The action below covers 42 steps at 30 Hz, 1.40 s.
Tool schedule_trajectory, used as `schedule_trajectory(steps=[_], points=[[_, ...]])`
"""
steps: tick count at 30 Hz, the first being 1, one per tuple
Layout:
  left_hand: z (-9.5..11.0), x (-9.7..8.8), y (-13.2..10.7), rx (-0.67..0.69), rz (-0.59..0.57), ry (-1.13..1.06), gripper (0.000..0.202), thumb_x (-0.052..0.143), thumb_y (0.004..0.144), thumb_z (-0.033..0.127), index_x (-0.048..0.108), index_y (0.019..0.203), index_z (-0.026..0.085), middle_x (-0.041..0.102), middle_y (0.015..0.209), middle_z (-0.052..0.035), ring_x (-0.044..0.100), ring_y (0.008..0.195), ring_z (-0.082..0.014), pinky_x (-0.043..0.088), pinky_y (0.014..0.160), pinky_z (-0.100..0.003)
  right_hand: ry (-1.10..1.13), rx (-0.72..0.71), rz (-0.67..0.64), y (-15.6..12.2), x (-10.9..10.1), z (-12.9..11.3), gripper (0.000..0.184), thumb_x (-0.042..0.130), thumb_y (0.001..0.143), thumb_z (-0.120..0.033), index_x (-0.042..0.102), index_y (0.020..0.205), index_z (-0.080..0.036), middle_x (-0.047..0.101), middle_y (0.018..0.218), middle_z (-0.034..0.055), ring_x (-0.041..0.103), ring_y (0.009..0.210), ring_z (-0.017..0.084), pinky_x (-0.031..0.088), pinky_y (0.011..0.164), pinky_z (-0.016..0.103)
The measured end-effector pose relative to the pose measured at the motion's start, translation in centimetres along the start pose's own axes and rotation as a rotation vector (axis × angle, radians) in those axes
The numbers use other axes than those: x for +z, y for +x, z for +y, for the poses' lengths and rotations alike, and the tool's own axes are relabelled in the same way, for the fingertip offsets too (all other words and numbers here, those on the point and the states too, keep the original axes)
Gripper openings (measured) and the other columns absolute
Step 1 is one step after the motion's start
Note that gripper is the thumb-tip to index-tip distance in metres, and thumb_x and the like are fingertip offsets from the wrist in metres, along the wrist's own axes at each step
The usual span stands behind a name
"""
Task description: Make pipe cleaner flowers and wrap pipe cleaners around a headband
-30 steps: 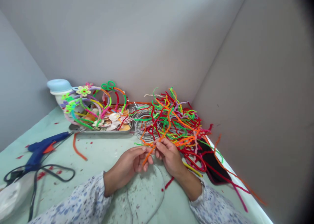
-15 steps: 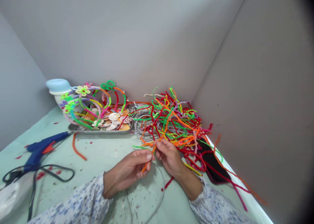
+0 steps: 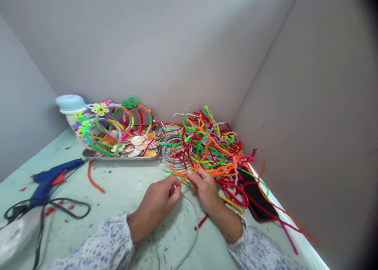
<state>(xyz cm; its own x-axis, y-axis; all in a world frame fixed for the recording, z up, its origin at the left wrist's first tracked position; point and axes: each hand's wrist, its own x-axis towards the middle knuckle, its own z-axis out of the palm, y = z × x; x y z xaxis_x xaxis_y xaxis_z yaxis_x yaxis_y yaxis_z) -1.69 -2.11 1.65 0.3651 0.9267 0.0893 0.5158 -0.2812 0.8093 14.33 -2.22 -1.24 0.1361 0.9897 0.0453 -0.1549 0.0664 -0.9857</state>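
An orange pipe cleaner (image 3: 184,179) runs between my two hands, with a short stretch of it showing. My left hand (image 3: 158,201) pinches its lower end, the back of the hand turned up and the fingertips partly hidden. Close beside it, my right hand (image 3: 206,190) grips the same pipe cleaner between thumb and fingers. A thin grey wire (image 3: 195,238) curves down over the table from beneath my hands; its upper part is covered. Just beyond my fingers lies a tangled heap of coloured pipe cleaners (image 3: 217,146).
Left of the heap are coiled wire (image 3: 168,153) and a metal tray (image 3: 136,158) holding shells and decorated headbands (image 3: 130,118). A white bottle with a blue lid (image 3: 71,102) stands behind. At left lies a blue glue gun (image 3: 44,189) with its cord; a black phone (image 3: 260,203) lies right.
My left hand has rolled over from palm side to back-of-hand up, closing nearer its end of the pipe cleaner. My right hand has barely moved.
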Motion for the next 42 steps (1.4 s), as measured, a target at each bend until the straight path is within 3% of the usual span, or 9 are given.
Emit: schedule_trajectory(steps=[6, 11, 14, 19, 26, 32, 35, 39, 42], points=[[-0.2, 0.0, 0.4, -0.070, -0.157, -0.358, 0.011, 0.051, 0.080, 0.027, 0.054, 0.076, 0.017, 0.042, 0.056, 0.0065, 0.035, 0.049, -0.0094, 0.027, 0.049, -0.020, 0.251, 0.020, 0.001, 0.5, 0.1, 0.0, 0.017, 0.068, 0.075, -0.034, 0.060, 0.074, -0.019, 0.049, 0.054, -0.0059, 0.040, 0.048, 0.009, 0.030, 0.047, 0.022], [-0.1, -0.1, 0.8, -0.144, -0.277, -0.505, 0.014, 0.055, 0.077, 0.029, 0.055, 0.078, 0.016, 0.042, 0.054, 0.0076, 0.031, 0.046, -0.0075, 0.024, 0.046, -0.019, 0.338, 0.042, 0.091, 0.8, 0.1, -0.5, 0.023, 0.069, 0.073, -0.037, 0.055, 0.072, -0.020, 0.048, 0.055, -0.0062, 0.039, 0.045, 0.008, 0.030, 0.044, 0.021], [0.1, -0.1, 0.5, -0.102, -0.218, -0.435, 0.011, 0.052, 0.079, 0.028, 0.055, 0.078, 0.017, 0.041, 0.055, 0.0071, 0.033, 0.048, -0.0084, 0.025, 0.047, -0.020, 0.334, 0.031, 0.136, 0.8, 0.0, -0.4, 0.028, 0.070, 0.073, -0.037, 0.051, 0.065, -0.019, 0.046, 0.052, -0.0071, 0.038, 0.044, 0.007, 0.029, 0.043, 0.020], [0.2, 0.1, -0.3, 0.022, -0.090, -0.138, 0.011, 0.049, 0.082, 0.023, 0.058, 0.077, 0.018, 0.044, 0.057, 0.0049, 0.039, 0.054, -0.0106, 0.028, 0.052, -0.020, 0.283, -0.012, 0.195, 0.8, -0.1, 0.1, 0.031, 0.070, 0.075, -0.036, 0.048, 0.062, -0.019, 0.044, 0.050, -0.0079, 0.036, 0.045, 0.007, 0.027, 0.043, 0.020], [0.0, -0.1, -0.2, 0.110, -0.035, 0.034, 0.013, 0.048, 0.083, 0.022, 0.060, 0.081, 0.020, 0.047, 0.057, 0.0044, 0.041, 0.052, -0.0113, 0.027, 0.053, -0.021, 0.198, -0.049, 0.258, 0.9, -0.4, 0.2, 0.032, 0.068, 0.077, -0.038, 0.046, 0.061, -0.019, 0.042, 0.050, -0.0078, 0.035, 0.045, 0.007, 0.027, 0.044, 0.021], [-0.1, -0.3, -0.4, 0.199, 0.020, 0.174, 0.014, 0.048, 0.084, 0.022, 0.062, 0.083, 0.020, 0.052, 0.061, 0.0028, 0.044, 0.054, -0.0112, 0.028, 0.057, -0.022, 0.256, -0.023, 0.254, 1.0, -0.3, -0.1, 0.032, 0.070, 0.075, -0.035, 0.047, 0.060, -0.019, 0.044, 0.050, -0.0076, 0.035, 0.044, 0.006, 0.027, 0.042, 0.019], [0.2, -0.4, -0.6, 0.134, -0.030, 0.007, 0.013, 0.049, 0.085, 0.024, 0.060, 0.080, 0.018, 0.049, 0.059, 0.0037, 0.042, 0.054, -0.0108, 0.029, 0.055, -0.022, 0.296, -0.007, 0.222, 1.0, -0.1, -0.5, 0.031, 0.071, 0.074, -0.035, 0.048, 0.061, -0.019, 0.045, 0.050, -0.0075, 0.037, 0.043, 0.006, 0.028, 0.041, 0.018], [0.8, -0.5, -0.4, 0.000, -0.212, -0.490, 0.025, 0.047, 0.088, 0.034, 0.058, 0.076, 0.015, 0.049, 0.061, 0.0024, 0.042, 0.056, -0.0102, 0.034, 0.055, -0.021, 0.428, 0.051, 0.103, 0.8, 0.2, -0.9, 0.028, 0.072, 0.072, -0.034, 0.051, 0.062, -0.018, 0.048, 0.052, -0.0069, 0.040, 0.042, 0.005, 0.031, 0.041, 0.016], [0.9, -0.5, 0.1, -0.142, -0.290, -0.840, 0.029, 0.044, 0.090, 0.035, 0.062, 0.086, 0.012, 0.057, 0.069, -0.0024, 0.049, 0.060, -0.0116, 0.039, 0.057, -0.022, 0.467, 0.099, 0.034, 0.6, 0.5, -0.9, 0.025, 0.074, 0.071, -0.033, 0.055, 0.065, -0.018, 0.050, 0.054, -0.0059, 0.042, 0.042, 0.005, 0.030, 0.040, 0.016]])
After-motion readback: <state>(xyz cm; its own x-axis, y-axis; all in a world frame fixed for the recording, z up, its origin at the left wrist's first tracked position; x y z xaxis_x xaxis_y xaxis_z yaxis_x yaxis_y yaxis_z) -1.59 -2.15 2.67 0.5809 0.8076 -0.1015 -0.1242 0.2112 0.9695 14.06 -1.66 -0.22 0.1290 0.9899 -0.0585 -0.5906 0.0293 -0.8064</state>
